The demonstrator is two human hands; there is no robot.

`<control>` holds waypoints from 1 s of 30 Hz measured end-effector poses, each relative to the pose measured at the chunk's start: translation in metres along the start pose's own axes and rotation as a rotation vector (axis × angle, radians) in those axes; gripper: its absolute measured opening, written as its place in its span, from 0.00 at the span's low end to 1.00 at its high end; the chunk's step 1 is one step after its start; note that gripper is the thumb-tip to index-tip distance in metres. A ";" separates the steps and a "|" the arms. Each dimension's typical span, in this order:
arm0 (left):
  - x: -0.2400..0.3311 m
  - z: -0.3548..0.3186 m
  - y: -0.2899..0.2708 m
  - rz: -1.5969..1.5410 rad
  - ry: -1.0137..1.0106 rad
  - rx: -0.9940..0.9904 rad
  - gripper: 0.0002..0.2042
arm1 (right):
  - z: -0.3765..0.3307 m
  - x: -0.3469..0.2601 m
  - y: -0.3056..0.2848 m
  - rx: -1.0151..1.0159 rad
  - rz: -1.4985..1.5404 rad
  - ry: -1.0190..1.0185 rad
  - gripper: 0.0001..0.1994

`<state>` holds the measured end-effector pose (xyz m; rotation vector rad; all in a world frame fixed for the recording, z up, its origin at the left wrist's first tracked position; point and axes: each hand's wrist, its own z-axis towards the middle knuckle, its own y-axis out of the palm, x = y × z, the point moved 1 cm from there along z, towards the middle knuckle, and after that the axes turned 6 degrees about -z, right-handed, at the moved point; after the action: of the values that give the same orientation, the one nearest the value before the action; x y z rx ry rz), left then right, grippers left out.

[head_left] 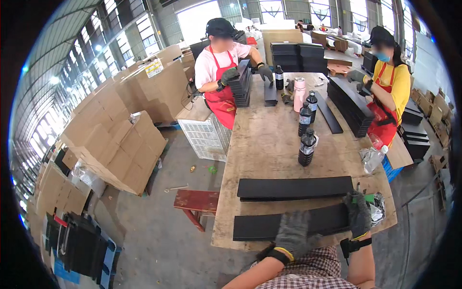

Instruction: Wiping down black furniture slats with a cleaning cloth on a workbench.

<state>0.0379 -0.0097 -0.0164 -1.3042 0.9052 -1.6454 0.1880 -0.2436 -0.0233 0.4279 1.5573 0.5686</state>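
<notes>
Nearby, both hands [293,231] [357,212] apparently press the black strip [255,226]; dark bottles [306,148] stand beyond another strip [294,188].

Matt black foam-like strip [288,222], rough worn wooden table [262,144], grey knit gloves [292,233]

Both gloved hands are pressing on near black strip [288,224] at tabletop [269,144] edge: left hand [292,233] flat on top, right hand [358,214] gripping its 3 o'clock end. Second black strip [294,188] lying at 12 o'clock, dark bottles [306,147] beyond.

Four dark bottles [306,148], one pink flask [299,94], two near black strips [294,188], two co-workers [222,72].
</notes>
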 end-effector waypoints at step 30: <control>-0.018 0.002 -0.035 0.204 -0.101 -0.176 0.54 | -0.006 -0.014 0.014 0.043 -0.041 0.104 0.11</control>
<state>0.0364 0.0201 0.0085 -1.3516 1.1025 -1.3556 0.1817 -0.2412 -0.0035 0.4039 1.6766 0.5332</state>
